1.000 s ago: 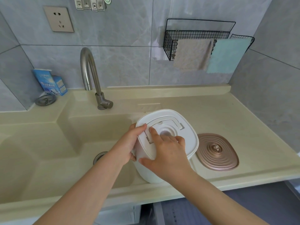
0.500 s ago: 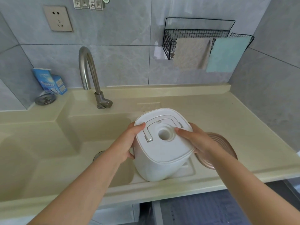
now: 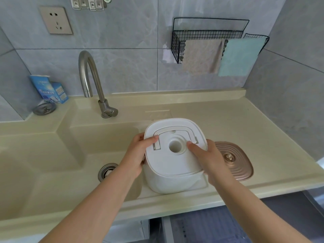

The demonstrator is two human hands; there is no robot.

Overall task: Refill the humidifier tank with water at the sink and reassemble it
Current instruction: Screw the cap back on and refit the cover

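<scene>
White humidifier tank (image 3: 172, 158) sits lower centre of frame on the counter edge by the sink (image 3: 52, 155), now gripped on both sides: left hand (image 3: 138, 155) as before, right hand (image 3: 208, 158) moved off the top. Fill hole (image 3: 175, 146) now uncovered and open, so filling under the faucet (image 3: 91, 79) looks next.

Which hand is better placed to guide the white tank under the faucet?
Left, probably. The left hand grips the tank on the side facing the basin, and the faucet is on that side. The right hand holds the side near the copper lid.
</scene>
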